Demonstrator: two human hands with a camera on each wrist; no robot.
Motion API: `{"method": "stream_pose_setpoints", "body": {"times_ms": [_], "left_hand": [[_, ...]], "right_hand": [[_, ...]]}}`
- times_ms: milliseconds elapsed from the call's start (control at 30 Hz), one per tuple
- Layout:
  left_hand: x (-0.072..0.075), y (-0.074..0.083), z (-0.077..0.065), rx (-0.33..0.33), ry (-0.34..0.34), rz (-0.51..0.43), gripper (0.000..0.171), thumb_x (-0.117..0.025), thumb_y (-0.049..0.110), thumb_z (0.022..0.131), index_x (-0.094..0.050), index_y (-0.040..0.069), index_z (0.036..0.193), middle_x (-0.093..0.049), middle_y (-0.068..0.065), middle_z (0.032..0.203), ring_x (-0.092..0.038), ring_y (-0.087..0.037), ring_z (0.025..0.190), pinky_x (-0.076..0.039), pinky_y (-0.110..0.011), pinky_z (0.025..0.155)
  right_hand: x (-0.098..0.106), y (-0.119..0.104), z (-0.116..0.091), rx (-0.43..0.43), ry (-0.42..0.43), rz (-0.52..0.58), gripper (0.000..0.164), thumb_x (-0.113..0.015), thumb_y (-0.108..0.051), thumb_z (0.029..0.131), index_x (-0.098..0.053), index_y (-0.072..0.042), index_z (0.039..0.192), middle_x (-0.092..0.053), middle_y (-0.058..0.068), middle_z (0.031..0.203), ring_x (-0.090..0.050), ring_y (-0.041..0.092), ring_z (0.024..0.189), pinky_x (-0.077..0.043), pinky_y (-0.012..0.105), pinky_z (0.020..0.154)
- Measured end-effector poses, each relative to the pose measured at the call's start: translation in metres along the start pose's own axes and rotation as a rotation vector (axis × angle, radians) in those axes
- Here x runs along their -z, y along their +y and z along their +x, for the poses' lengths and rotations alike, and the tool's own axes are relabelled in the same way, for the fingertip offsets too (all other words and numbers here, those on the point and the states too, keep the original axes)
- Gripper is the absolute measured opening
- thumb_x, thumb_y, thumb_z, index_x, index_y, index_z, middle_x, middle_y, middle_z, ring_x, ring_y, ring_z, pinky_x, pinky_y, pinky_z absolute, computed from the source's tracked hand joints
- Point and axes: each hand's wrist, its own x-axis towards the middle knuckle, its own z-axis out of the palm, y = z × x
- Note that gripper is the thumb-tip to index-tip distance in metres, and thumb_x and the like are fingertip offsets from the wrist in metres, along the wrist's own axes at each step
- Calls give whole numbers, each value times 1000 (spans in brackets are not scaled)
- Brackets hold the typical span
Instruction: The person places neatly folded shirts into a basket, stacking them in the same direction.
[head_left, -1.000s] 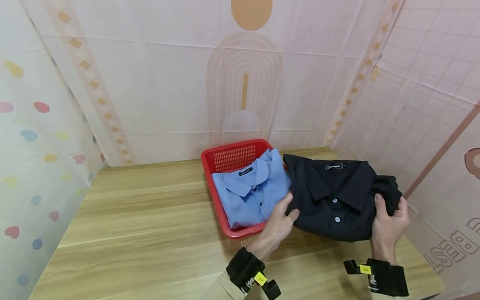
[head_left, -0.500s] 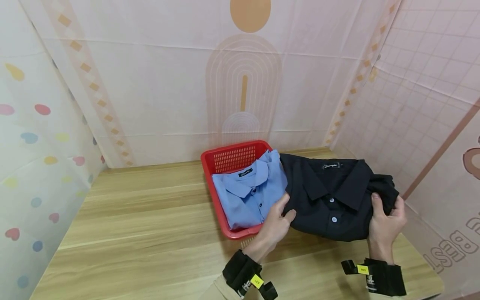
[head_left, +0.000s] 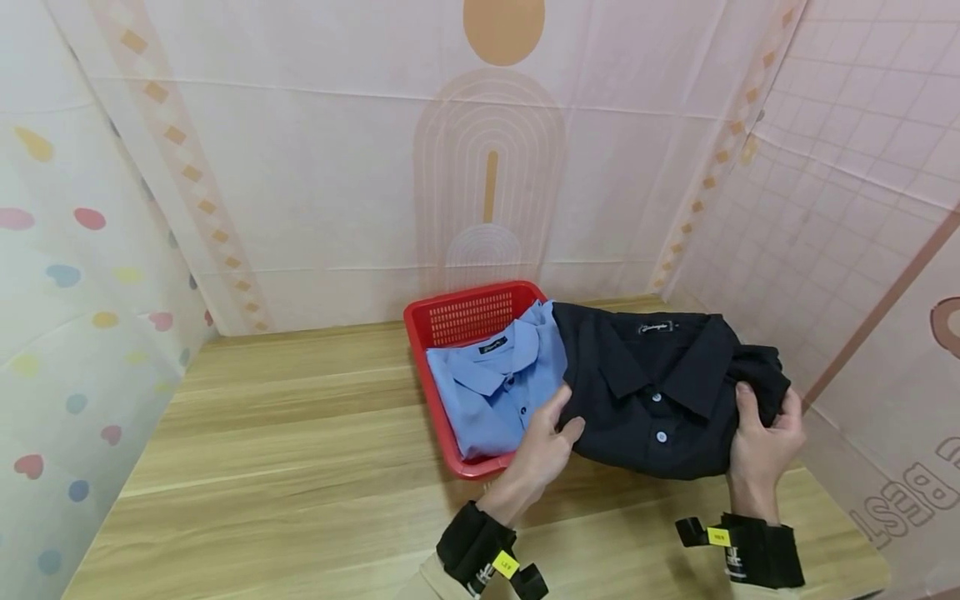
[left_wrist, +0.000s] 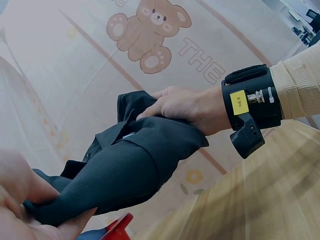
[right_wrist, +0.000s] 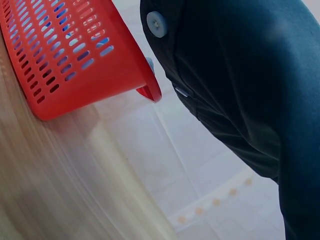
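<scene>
A folded black shirt (head_left: 652,392) with white buttons and an open collar is held up by both hands. My left hand (head_left: 543,442) pinches its left edge beside the red basket. At the opposite side my right hand (head_left: 761,442) grips the bunched edge, thumb on top. The left wrist view shows the black shirt (left_wrist: 125,165) stretched between both hands, raised above the table. A folded light blue shirt (head_left: 487,383) lies in the red plastic basket (head_left: 431,408), its right side overlapped by the black shirt in the head view.
A wood-grain table (head_left: 285,450) carries the basket near its back edge. Patterned cloth walls (head_left: 322,167) enclose it at the back and both sides. In the right wrist view the basket (right_wrist: 110,75) stands beside the black cloth.
Both hands have moved slightly left, bringing the black shirt further over the right side of the basket and the blue shirt. The basket stays in place.
</scene>
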Motion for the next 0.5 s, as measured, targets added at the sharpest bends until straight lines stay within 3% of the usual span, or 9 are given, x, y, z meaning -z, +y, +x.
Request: {"method": "stream_pose_setpoints", "body": {"times_ms": [300,500], "left_hand": [[5,0,-1,-29,0,-24,60,-44,5,108,-22,6,164,-17,-9,172,-12,-26,158,-12,-53,128],[8,1,-3,-37,3,-29,61,-44,5,108,-22,8,164,-17,-8,172,-11,-26,159,-11,-53,128]], "right_hand": [[-6,0,-1,8,4,40,30,-74,-2,91,-72,-6,121,-72,-3,111,-64,12,101,-48,19,88],[-9,0,-3,6,0,64,30,-75,-2,91,-72,-3,121,-72,-1,108,-64,12,97,-49,19,85]]}}
